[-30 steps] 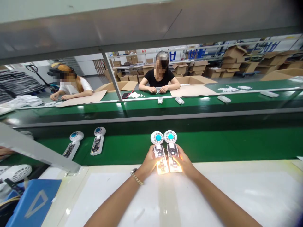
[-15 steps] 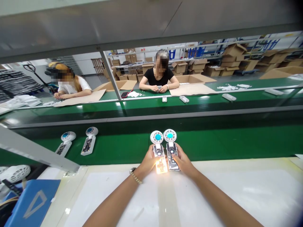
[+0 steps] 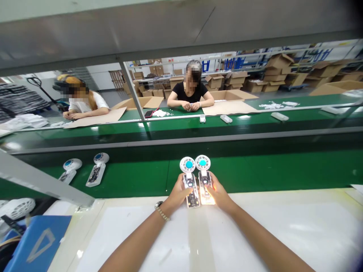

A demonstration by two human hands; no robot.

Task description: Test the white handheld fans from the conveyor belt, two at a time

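At the middle of the far edge of the worktop (image 3: pixel 249 230), the left hand (image 3: pixel 176 194) pinches an unlit fan (image 3: pixel 190 181) under its thumb, while the right hand (image 3: pixel 221 195) grips a glowing fan (image 3: pixel 204 177) the same way, its lower body shining yellow. The round heads sit side by side above the near edge of the green belt (image 3: pixel 255 175). Two more fans (image 3: pixel 95 173) lie on that belt, beyond the worktop's far left corner, and a blue bin (image 3: pixel 39 241) stands by its left edge.
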